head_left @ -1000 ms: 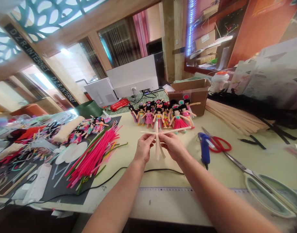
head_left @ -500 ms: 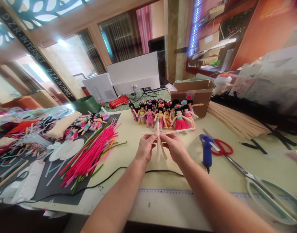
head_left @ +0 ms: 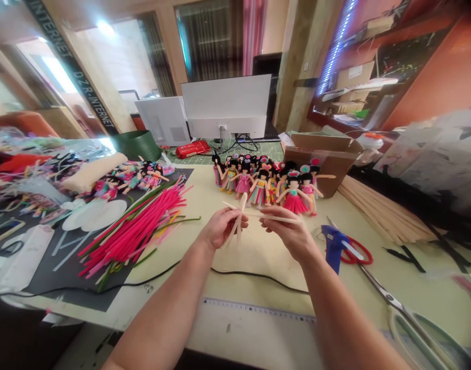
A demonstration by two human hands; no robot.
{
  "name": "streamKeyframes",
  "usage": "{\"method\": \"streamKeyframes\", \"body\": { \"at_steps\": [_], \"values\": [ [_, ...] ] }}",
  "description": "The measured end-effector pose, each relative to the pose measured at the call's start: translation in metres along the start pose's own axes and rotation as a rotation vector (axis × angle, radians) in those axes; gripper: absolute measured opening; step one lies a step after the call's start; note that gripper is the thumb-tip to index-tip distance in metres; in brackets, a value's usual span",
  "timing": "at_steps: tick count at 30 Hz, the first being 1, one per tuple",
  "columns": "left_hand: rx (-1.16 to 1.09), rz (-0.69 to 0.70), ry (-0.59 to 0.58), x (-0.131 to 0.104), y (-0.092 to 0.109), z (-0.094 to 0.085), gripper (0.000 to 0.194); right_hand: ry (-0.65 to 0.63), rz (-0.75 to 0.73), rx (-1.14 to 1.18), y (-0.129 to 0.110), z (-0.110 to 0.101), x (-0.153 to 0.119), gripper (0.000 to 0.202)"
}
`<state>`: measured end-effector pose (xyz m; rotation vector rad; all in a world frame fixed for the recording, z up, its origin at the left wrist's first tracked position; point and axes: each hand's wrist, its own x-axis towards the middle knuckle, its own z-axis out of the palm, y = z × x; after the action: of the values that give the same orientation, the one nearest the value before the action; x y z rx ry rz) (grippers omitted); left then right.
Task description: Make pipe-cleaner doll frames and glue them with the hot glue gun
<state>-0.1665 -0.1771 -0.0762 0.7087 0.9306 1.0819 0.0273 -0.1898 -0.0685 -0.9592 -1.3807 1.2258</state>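
Your left hand (head_left: 222,227) pinches the cream figure (head_left: 243,204), now tilted. Your right hand (head_left: 291,231) has shifted right, gripping its outstretched arm (head_left: 279,218).

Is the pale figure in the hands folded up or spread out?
Spread out. The pale figure has strips pointing different ways from the left hand, one stretching sideways to the right hand.

- Shows bare left hand (head_left: 220,227) and bare right hand (head_left: 289,232).
- Narrows at both bare wrists (head_left: 206,246).
- Widens along left forearm (head_left: 168,295) and right forearm (head_left: 330,295), equally bare.
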Motion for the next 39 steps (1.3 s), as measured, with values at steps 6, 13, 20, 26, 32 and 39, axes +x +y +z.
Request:
{"method": "streamKeyframes", "body": {
  "at_steps": [6, 13, 20, 26, 32, 39],
  "values": [
    [0.038, -0.025, -0.099, -0.001, 0.01, -0.014, 0.011, -0.21, 0.027, 0.008, -0.009, 0.0, -0.006, 0.02],
    [0.031, -0.035, -0.16, 0.001, 0.01, -0.017, 0.012, -0.315, -0.014, 0.023, -0.012, 0.002, -0.01, 0.015],
    [0.043, -0.038, -0.171, 0.0, 0.01, -0.017, 0.016, -0.371, -0.039, -0.103, -0.015, -0.002, -0.01, 0.015],
    [0.067, -0.027, -0.17, -0.003, 0.012, -0.015, 0.018, -0.393, -0.009, -0.191, -0.019, -0.003, -0.009, 0.019],
    [0.076, 0.052, -0.126, -0.002, 0.012, -0.015, 0.018, -0.398, 0.095, -0.287, -0.015, -0.001, -0.006, 0.027],
    [0.152, 0.112, -0.125, -0.002, 0.01, -0.014, 0.019, -0.346, 0.142, -0.388, -0.006, -0.002, -0.002, 0.03]
  ]
}}
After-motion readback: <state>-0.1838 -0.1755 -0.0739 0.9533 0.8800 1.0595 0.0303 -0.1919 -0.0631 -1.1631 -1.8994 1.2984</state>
